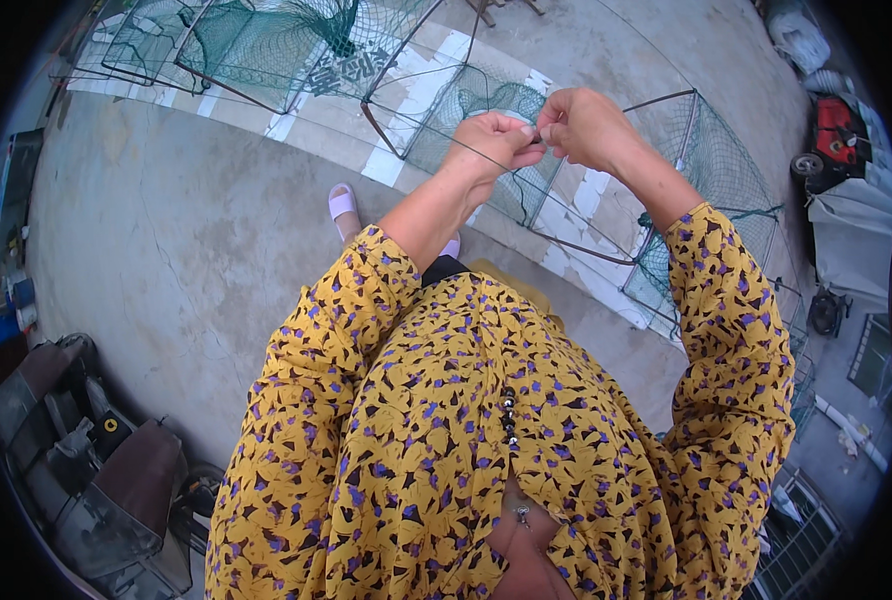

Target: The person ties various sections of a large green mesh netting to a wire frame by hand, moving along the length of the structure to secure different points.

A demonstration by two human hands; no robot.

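Note:
My left hand [493,145] and my right hand [578,128] meet above a long folding net trap of green mesh [486,98] with dark, thin-barred frames. Both hands are closed in a pinch, fingertips almost touching. Between them shows a small dark piece [536,136], too small to name; it may be part of a cord or frame. Thin dark cords stretch past the left hand. One frame bar [661,99] stands just right of my right hand, and another [584,247] lies below the hands. More green netting [251,45] spreads at the far left.
Beneath the trap lies a pale striped sheet [391,165] on the concrete floor [186,210]. My foot wears a lilac slipper [341,203]. A three-wheeled vehicle [116,490] stands at lower left. At right are a red machine [838,135] and a grey cover [854,235].

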